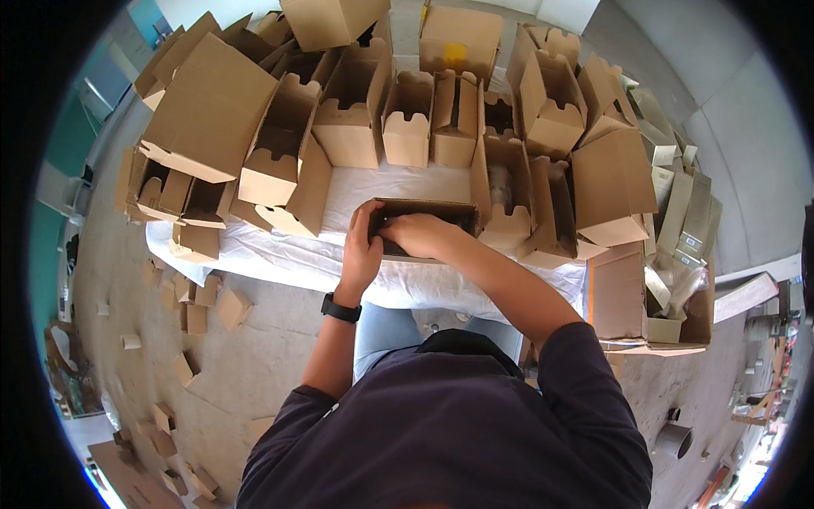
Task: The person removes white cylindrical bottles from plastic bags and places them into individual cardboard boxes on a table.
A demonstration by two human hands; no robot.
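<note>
An open, narrow cardboard box [441, 206] lies on the white-covered table right in front of me. My left hand [363, 246] grips its left end, thumb toward the inside and fingers over the rim. Into the box's opening reaches my right hand [414, 233], palm down; its fingertips are hidden in the dark interior, so whether they hold anything does not show. Close to the box's right side stands another open cardboard box [507, 225] with something pale and wrapped inside.
Many open cardboard boxes [352, 127] crowd the table's far side. White cloth [398, 182] covers the table. On the right, a large carton [617, 293] holds pale, slim boxes [676, 212] and clear plastic. Small cardboard pieces [235, 310] litter the floor at left.
</note>
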